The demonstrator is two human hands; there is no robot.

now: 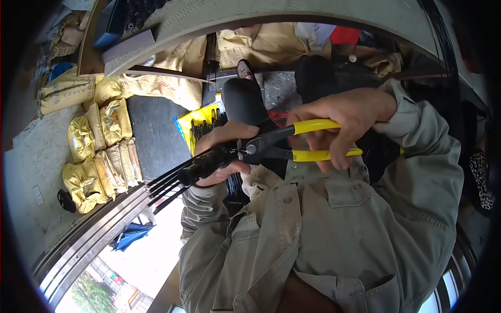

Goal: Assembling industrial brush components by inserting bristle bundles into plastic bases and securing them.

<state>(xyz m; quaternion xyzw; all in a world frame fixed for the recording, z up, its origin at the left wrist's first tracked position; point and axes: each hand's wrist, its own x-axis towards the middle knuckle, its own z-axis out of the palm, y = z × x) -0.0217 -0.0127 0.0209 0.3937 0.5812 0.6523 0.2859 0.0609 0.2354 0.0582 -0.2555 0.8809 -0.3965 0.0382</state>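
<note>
My right hand [350,121] holds a pair of yellow-handled cutting pliers [274,142], its handles spread apart. The pliers' jaws point left and meet a small bit of wire at the end of a black folded umbrella frame [209,163]. Wrapped around that end of the frame is my left hand [222,136], thumb on top near the jaws. From there the frame's thin black ribs reach out to the lower left. More black ribs [202,130] lie beside my leg, over a yellow and blue bag [182,125].
Several yellow-brown sacks [102,151] are stacked on the floor at the left. More brown paper sacks [261,44] lie under a table [292,9] whose curved edge runs across the far side. A blue umbrella [133,235] shows beyond a metal door track [99,224].
</note>
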